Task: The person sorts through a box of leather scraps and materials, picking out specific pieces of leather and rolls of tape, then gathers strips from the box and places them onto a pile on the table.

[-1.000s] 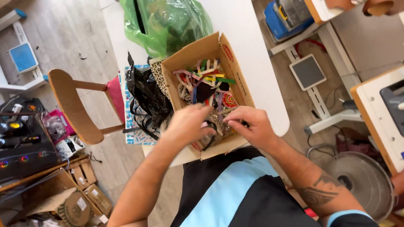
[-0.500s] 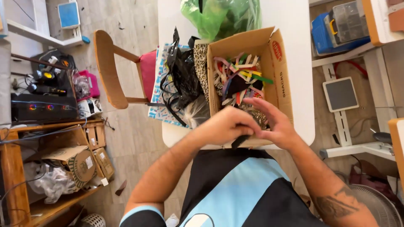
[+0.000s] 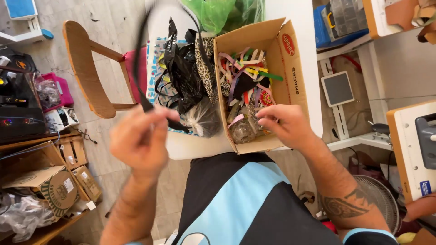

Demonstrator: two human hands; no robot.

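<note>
I see left hand [image 3: 141,138], earlier beside right at box [image 3: 290,97], now lifted clear, gripping black strap [image 3: 140,68]; right hand [image 3: 285,124] half-curled over scraps [image 3: 247,81], fingers empty.

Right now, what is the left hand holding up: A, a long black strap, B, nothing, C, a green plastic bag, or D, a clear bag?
A: the left hand is raised beside the cardboard box, pinching a long black strap that loops upward, blurred.
</note>
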